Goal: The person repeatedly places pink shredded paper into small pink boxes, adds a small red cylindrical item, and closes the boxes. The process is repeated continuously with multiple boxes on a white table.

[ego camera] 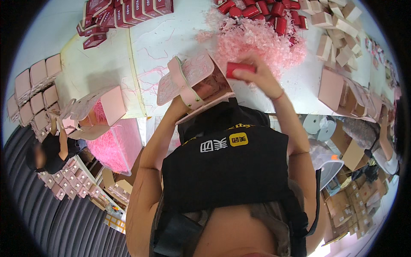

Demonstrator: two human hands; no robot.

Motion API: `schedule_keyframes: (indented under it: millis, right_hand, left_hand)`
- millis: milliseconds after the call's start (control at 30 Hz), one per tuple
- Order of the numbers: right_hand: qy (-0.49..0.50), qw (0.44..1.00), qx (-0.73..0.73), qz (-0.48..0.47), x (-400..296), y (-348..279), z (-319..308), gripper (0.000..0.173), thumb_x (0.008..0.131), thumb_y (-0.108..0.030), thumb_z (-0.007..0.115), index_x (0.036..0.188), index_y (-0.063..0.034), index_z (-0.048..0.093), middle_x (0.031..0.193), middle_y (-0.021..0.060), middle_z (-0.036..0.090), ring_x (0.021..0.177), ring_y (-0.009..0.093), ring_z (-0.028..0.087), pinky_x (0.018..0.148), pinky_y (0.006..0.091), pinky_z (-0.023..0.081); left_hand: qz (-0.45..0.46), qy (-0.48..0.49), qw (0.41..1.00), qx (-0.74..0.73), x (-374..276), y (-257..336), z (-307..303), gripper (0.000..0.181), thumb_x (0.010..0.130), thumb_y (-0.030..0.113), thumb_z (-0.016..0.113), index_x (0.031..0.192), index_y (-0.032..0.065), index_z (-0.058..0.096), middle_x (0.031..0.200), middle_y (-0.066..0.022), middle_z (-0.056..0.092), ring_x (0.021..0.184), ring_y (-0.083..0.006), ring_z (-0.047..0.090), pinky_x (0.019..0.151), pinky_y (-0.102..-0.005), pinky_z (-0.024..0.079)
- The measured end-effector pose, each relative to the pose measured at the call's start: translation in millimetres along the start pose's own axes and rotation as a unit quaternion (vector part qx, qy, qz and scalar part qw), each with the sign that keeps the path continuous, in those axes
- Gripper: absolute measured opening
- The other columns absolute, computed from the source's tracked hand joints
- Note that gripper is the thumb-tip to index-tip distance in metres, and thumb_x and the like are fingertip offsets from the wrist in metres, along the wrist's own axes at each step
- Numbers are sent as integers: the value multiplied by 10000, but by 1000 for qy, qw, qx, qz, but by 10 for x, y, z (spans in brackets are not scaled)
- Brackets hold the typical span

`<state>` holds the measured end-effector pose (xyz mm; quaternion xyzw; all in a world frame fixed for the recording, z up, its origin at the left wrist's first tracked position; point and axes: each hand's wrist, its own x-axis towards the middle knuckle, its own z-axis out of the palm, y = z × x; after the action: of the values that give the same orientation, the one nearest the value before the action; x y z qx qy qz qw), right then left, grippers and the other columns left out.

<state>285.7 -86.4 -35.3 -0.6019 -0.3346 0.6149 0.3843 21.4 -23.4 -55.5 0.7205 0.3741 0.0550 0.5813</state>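
Observation:
A pink gift box (189, 74) with a patterned lid and a studded strap lies tilted at the table's front edge, its open side facing right. My left hand (205, 88) is around the box from below, partly hidden by the strap and lid, and its fingers show in the opening. My right hand (257, 74) holds a small red cylinder (236, 70) just right of the opening, thumb across its side. Behind my right hand lies a heap of pink shredded filler (257, 41), with several red cylinders (280, 25) on and behind it.
Dark red cartons (128, 14) stand at the back left, pale wooden-looking blocks (345, 25) at the back right. Another open pink box (114, 106) is at left beside a clear bin of pink shreds (112, 147). Co-workers (57, 144) handle boxes at both sides; a pink box (330, 90) stands right.

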Motion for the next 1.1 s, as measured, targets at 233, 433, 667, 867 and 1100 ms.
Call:
schedule_keyframes:
  millis: [233,433,667,867,1100]
  right_hand:
    - [-14,994,-55,-95,-121,155,457,443,827,-369,701,1080,-28,576,1001,104,632,837,193,626,733,290,499]
    - [-131,977,73,-150,-367,454,297,396,876,-375,643,1107,-57,599,1274,170,525,1182,296,507,1005,375,388]
    - [-68,985,-42,-150,-576,579,498,290,712,-126,802,938,-72,629,1451,251,338,1372,358,306,1072,396,320]
    - [-70,985,-56,-144,-550,543,433,234,724,-4,728,923,-67,623,1484,213,315,1357,296,362,1026,350,368]
    - [-55,989,-42,-131,-530,578,445,208,724,-3,724,902,-68,637,1479,200,327,1348,289,373,1031,349,355]
  left_hand:
    - [28,48,992,-115,-37,290,300,594,797,208,718,1308,29,474,1246,-128,565,1090,-217,571,942,-333,446]
    - [-143,96,925,-338,-142,-158,347,533,801,209,743,1247,16,524,1150,-124,608,1040,-222,601,874,-336,489]
    - [-89,8,994,-55,275,-851,745,421,840,109,669,1220,14,515,1160,-137,594,1039,-251,587,966,-381,430]
    - [-221,43,947,-228,369,239,498,364,834,147,683,1159,31,569,1062,-113,627,1013,-235,591,924,-346,453]
    - [-193,50,878,-435,85,-393,95,341,850,194,673,1142,34,597,1040,-107,632,992,-210,595,853,-324,490]
